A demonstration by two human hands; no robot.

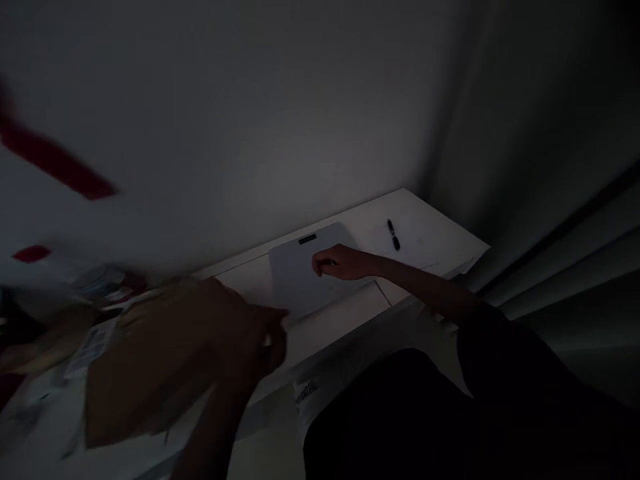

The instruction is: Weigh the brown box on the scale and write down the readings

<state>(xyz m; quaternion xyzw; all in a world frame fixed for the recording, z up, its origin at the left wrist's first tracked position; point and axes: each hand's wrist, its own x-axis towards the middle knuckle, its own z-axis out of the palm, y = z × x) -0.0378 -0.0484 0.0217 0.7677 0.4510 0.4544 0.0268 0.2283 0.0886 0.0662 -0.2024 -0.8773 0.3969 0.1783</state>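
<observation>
Since the grey slab (293, 280) lies flat on the tabletop (320, 340), with the brown package (145, 360) at its eight o'clock, gentle, level handling should suit it; the right hand (345, 262) curls over it, the left hand (267, 340) is blurred; whether either pinches anything I cannot tell

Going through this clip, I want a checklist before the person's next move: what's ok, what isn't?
1. Lighting good: not ok, the view is very dim.
2. Flat grey panel lying on the white table: ok.
3. Right hand touching the panel: cannot tell; it appears over it, fingers curled.
4. Left hand clear of the brown box: cannot tell; they overlap in view.
5. Small dark item apart from both hands: ok.
</observation>
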